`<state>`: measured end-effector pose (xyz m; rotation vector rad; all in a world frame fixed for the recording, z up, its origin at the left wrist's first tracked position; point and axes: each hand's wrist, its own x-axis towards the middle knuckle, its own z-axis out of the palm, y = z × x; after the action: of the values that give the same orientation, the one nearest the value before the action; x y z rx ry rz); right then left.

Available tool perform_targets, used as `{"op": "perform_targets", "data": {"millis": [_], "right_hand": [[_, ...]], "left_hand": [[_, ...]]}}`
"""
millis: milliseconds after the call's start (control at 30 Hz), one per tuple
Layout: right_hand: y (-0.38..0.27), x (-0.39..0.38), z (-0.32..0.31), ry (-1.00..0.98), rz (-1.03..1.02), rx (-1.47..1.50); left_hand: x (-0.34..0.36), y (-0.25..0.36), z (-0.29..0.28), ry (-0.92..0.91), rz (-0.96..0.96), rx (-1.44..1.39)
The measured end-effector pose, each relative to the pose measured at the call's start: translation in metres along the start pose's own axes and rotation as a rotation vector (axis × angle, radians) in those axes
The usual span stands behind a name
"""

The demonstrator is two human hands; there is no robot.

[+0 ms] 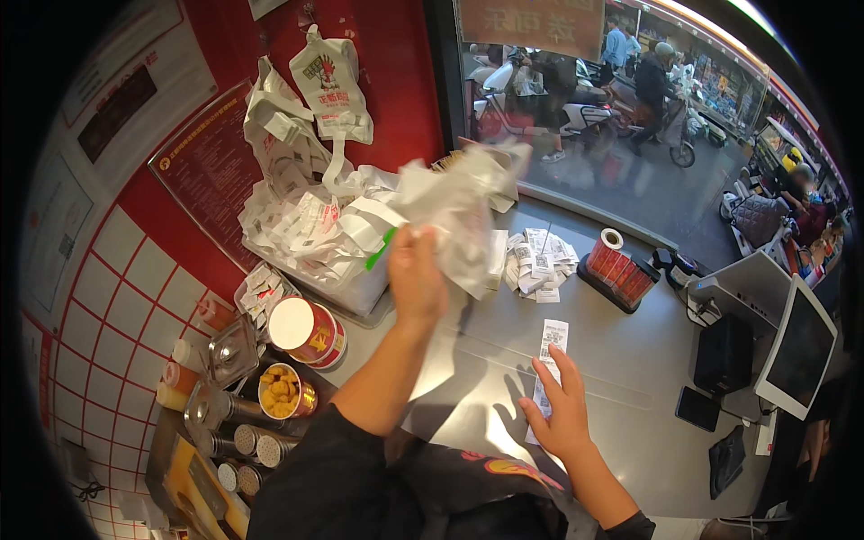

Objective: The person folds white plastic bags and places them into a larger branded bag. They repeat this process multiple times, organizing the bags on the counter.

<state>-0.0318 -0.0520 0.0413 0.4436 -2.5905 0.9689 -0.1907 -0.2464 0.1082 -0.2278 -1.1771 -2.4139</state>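
My left hand (418, 279) is closed on a white plastic bag (454, 216), which is smeared by motion above the counter. A strip of bright green (380, 249) shows beside that hand. Flat on the steel counter (621, 378) lies a long paper receipt (554, 336). Over its right side rests my right hand (565, 409), fingers apart; whether it presses on the paper I cannot tell. To the left, a heap of white plastic bags (310, 225) fills a tub. A paper tub of fried pieces (281, 393) stands near my left forearm.
Behind the receipt is a pile of receipts (541, 261) on a spike. A rack of red packets (621, 274) stands right of it, and a screen (796, 346) farther right. Stacked paper tubs (306, 328), shakers (261, 445) and a phone (697, 409) line the sides.
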Motion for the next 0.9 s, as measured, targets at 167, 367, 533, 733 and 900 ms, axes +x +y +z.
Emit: {"op": "perform_targets", "data": {"millis": [167, 367, 533, 733, 900], "right_hand": [[0.006, -0.016, -0.012, 0.068, 0.149, 0.038], [0.010, -0.029, 0.002, 0.079, 0.217, 0.096], [0.010, -0.035, 0.006, 0.079, 0.326, 0.077], [0.010, -0.043, 0.011, 0.069, 0.369, 0.065], [0.010, -0.053, 0.007, 0.098, 0.468, 0.068]], "left_hand": [[0.086, 0.146, -0.083, -0.091, 0.913, 0.906], [0.169, 0.103, -0.208, -0.906, -0.055, 1.557], [0.204, 0.035, -0.216, -0.123, -0.654, 0.708], [0.185, -0.012, -0.192, -0.715, -0.280, 1.785], [0.196, 0.033, -0.171, -0.741, -0.528, 2.035]]}}
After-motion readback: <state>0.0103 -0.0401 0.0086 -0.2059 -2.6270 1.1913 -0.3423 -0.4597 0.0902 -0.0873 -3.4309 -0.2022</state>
